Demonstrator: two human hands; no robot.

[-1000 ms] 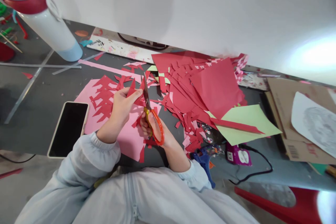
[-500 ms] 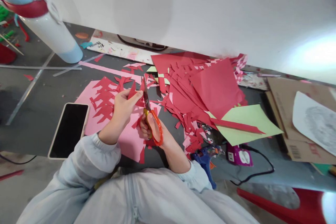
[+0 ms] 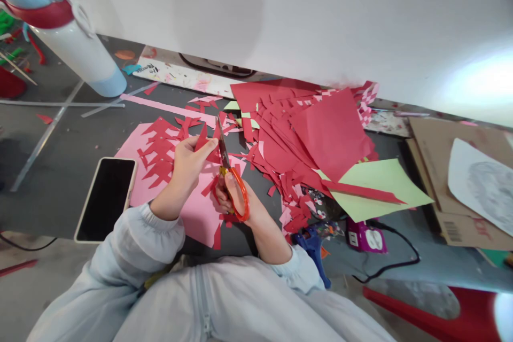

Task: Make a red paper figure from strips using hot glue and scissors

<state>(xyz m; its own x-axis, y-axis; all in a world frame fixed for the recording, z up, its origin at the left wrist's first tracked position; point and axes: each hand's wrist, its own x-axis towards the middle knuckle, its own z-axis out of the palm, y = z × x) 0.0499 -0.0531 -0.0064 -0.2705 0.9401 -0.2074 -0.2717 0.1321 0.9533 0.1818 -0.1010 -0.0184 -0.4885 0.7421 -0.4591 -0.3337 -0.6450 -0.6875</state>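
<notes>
My left hand [image 3: 188,163] pinches a small pointed piece of red paper [image 3: 202,138] between thumb and fingers. Close to its right, my right hand [image 3: 229,192] grips a pair of scissors [image 3: 242,199] with orange and yellow handles, the blades pointing away from me beside the red piece. Whether the blades touch the paper, I cannot tell. Beneath both hands lies a pink sheet [image 3: 200,214]. On its left part rest several jagged red paper cutouts [image 3: 160,152].
Red sheets and strips [image 3: 320,128] are heaped to the right, partly over a pale green sheet [image 3: 372,192]. A phone [image 3: 106,200] lies at left, with a bottle [image 3: 80,48] behind it. A blue glue gun [image 3: 315,251], purple box [image 3: 365,238] and cardboard [image 3: 428,171] are at right.
The fingers of my right hand have shifted slightly on the scissor handles, and the blades look a little closer together. My left hand keeps its hold on the red paper.
</notes>
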